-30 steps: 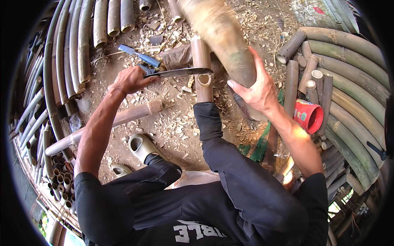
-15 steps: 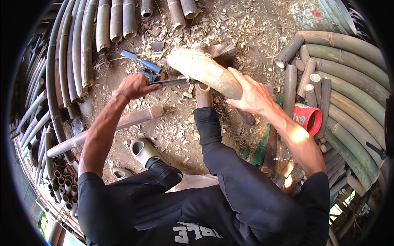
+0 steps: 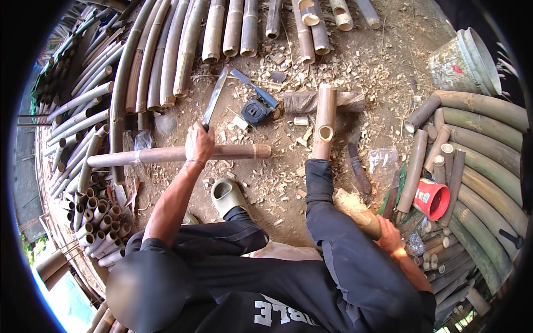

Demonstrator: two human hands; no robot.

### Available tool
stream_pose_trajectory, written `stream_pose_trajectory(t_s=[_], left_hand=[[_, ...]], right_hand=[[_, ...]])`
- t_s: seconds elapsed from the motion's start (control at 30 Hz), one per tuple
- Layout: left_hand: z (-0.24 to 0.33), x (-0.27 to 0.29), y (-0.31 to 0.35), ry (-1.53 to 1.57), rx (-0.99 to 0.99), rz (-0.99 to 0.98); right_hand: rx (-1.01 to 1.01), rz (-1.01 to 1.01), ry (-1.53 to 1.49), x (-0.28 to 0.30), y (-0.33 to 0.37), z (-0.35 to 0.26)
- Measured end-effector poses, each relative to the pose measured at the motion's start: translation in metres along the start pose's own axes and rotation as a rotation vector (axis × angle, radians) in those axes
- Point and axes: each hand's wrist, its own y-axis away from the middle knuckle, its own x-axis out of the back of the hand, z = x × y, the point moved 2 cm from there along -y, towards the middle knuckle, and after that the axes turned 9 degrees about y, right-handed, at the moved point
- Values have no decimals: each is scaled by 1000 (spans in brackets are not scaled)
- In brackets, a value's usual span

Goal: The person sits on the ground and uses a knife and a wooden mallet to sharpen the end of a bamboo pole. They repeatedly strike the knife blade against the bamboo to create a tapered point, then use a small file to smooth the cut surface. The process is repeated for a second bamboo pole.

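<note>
My left hand [image 3: 199, 143] is closed round the dark handle of a long, narrow-bladed knife [image 3: 215, 99], its blade pointing up and away. That hand is over a long bamboo pole [image 3: 236, 152]; whether it touches the pole I cannot tell. Beside my right knee, my right hand [image 3: 390, 236] grips the end of a thick wooden club [image 3: 355, 210] with a frayed, pale head. Between my hands, a short bamboo tube [image 3: 325, 114] with an oval hole lies across a wooden block [image 3: 297, 103], its near end at my right foot, whose dark trouser cuff covers it.
A blue-handled chisel [image 3: 256, 90] and a tape measure [image 3: 256, 112] lie among shavings. Right of the tube is a curved knife [image 3: 358, 165]. Bamboo poles [image 3: 236, 28] line the far side and both flanks. A red tub [image 3: 431, 198] and a dirty bucket [image 3: 463, 64] stand right.
The wooden club has swung from above the bamboo tube down to beside my right knee. My left hand has drawn back with the knife, whose blade turned upward. The view has shifted.
</note>
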Motion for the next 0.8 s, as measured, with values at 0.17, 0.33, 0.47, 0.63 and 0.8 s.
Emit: stream_pose_trajectory(t_s=[0.17, 0.33, 0.47, 0.63, 0.8], left_hand=[[-19, -3, 0, -167, 82, 64], [41, -10, 33, -270, -407, 236], [116, -57, 81, 241, -475, -231], [201, -151, 111, 420, -264, -407], [218, -179, 107, 545, -74, -357]], right_hand=[[50, 57, 39, -16, -1, -2], [186, 54, 221, -14, -2, -5], [308, 150, 213, -57, -62, -66], [379, 164, 140, -92, -104, -118], [443, 166, -9, -124, -123, -152]])
